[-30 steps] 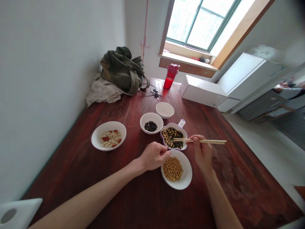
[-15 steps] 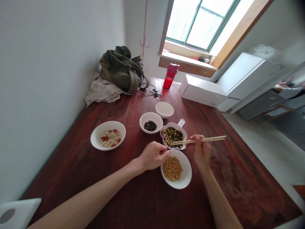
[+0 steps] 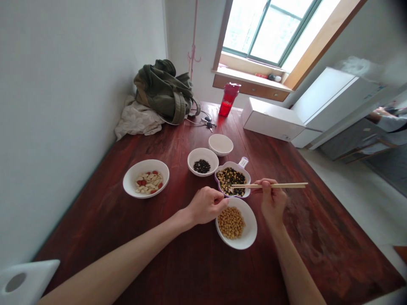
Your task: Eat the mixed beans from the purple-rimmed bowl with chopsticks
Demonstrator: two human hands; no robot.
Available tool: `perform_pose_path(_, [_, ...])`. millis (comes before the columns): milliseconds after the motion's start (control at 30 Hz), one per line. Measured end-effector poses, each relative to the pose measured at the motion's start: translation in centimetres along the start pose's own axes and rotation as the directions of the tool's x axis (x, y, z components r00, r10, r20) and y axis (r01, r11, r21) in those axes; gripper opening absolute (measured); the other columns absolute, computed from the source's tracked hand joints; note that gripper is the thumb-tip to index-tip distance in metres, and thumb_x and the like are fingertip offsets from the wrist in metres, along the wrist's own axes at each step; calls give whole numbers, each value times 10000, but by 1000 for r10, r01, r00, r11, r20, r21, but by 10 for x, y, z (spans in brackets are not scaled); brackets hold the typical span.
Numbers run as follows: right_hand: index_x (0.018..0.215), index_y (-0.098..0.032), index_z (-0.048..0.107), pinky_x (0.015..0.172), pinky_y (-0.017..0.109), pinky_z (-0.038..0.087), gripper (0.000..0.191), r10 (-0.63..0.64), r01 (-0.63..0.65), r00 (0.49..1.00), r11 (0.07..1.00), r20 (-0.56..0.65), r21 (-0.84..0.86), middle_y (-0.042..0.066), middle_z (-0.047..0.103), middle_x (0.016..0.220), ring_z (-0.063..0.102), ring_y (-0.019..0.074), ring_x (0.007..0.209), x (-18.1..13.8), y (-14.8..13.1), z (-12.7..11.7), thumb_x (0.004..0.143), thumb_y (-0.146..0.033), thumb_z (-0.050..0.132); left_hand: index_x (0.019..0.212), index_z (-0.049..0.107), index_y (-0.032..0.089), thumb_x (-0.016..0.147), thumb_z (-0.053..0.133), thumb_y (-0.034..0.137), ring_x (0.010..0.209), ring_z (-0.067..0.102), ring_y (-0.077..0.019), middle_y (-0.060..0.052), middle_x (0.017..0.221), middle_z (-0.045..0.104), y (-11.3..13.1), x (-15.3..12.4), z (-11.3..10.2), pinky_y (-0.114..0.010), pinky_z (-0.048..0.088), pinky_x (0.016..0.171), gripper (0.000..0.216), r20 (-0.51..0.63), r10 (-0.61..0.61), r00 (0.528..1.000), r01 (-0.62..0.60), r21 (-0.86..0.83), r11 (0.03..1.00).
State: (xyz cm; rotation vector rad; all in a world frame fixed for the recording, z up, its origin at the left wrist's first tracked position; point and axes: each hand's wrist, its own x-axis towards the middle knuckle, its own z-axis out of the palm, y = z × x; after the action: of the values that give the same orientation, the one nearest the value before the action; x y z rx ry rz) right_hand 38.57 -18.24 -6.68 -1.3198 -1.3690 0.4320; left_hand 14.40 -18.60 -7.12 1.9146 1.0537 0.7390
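My right hand (image 3: pixel 271 200) holds a pair of wooden chopsticks (image 3: pixel 273 185) level, their tips over the edge of a purple-rimmed dish (image 3: pixel 216 180) of mixed beans and dark bits. My left hand (image 3: pixel 206 206) is curled beside a white bowl of soybeans (image 3: pixel 249 231), just above its rim. Nothing shows in its fingers, though its palm side is hidden. Farther off stand a white bowl of black beans (image 3: pixel 203 151), a small pale bowl (image 3: pixel 220 144), and a white bowl of sliced nuts and red berries (image 3: pixel 130 186).
All the bowls stand on a dark red wooden table (image 3: pixel 305 237) against a wall. At its far end lie an olive bag (image 3: pixel 162 93), a pale cloth (image 3: pixel 136 120), keys (image 3: pixel 208 123) and a red bottle (image 3: pixel 226 101). A white box (image 3: pixel 271 119) sits at the far edge. A person's arm (image 3: pixel 383 114) shows beyond the doorway.
The chopsticks have swung from a slight tilt to level, and my right hand has shifted a little to the right. My left hand stays nearly still.
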Motion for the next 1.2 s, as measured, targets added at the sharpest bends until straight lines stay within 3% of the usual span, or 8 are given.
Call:
perform_pose_path(167, [860, -210, 675, 663, 315, 565, 349, -72, 73, 997, 992, 14, -104, 32, 754, 760, 733, 205, 672, 1, -5, -4, 1053, -464, 532, 545, 333, 167, 949, 535, 341, 523, 257, -69, 56, 530, 282, 0, 1, 0, -274, 170, 544, 484, 5, -8, 1000, 8, 8, 1000])
perform_pose_path(333, [877, -228, 649, 688, 300, 525, 296, -207, 237, 950, 965, 234, -107, 28, 736, 819, 707, 194, 738, 6, -19, -6, 1074, -383, 492, 551, 345, 164, 942, 540, 331, 518, 271, -69, 56, 528, 286, 0, 0, 0, -271, 173, 544, 468, 11, 3, 1000, -3, 10, 1000])
perform_pose_path(400, [893, -229, 640, 640, 288, 497, 272, -187, 265, 906, 950, 379, -163, 17, 706, 782, 674, 184, 680, 12, -27, -2, 1067, -388, 505, 548, 361, 163, 941, 539, 328, 516, 284, -70, 54, 524, 303, 0, 0, 0, -270, 178, 545, 462, 10, 6, 1000, -7, 6, 1000])
perform_pose_path(533, [929, -225, 629, 588, 287, 482, 248, -152, 263, 850, 952, 504, -157, 25, 684, 789, 640, 182, 640, 25, -32, 9, 1051, -415, 528, 547, 372, 162, 936, 544, 320, 514, 298, -72, 52, 524, 316, 0, 0, 1, -270, 179, 540, 454, 2, 1, 1000, -1, 4, 1000])
perform_pose_path(633, [986, -223, 643, 572, 284, 490, 226, -151, 232, 862, 966, 484, -112, 23, 679, 804, 632, 179, 631, 27, -27, 10, 1043, -421, 549, 541, 346, 164, 923, 557, 317, 512, 287, -72, 51, 527, 291, 0, 0, 1, -275, 168, 536, 463, -14, 1, 1000, -1, 12, 1000])
perform_pose_path(800, [920, -227, 662, 573, 285, 508, 288, -147, 219, 901, 966, 408, -136, 5, 684, 724, 659, 179, 599, 15, -18, 0, 1060, -434, 519, 531, 371, 164, 914, 565, 323, 513, 299, -75, 48, 524, 310, 1, 0, 1, -280, 168, 535, 458, -20, -2, 1000, 3, 12, 1000])
perform_pose_path(1000, [993, -222, 664, 629, 328, 603, 311, -28, 39, 967, 998, 252, -41, 59, 792, 896, 748, 215, 674, 6, -4, -3, 1052, -496, 528, 537, 353, 165, 924, 553, 330, 518, 287, -73, 50, 529, 297, 1, 0, 0, -271, 173, 534, 465, -3, -8, 1000, 8, -4, 1000])
perform_pose_path(1200, [998, -211, 673, 613, 345, 635, 364, 50, -49, 986, 999, 161, -13, 68, 792, 864, 766, 235, 684, 6, 8, -3, 1015, -559, 568, 540, 342, 169, 928, 546, 336, 518, 275, -72, 53, 526, 289, 0, 0, -1, -269, 169, 537, 469, 2, 1, 1000, -1, -14, 1000])
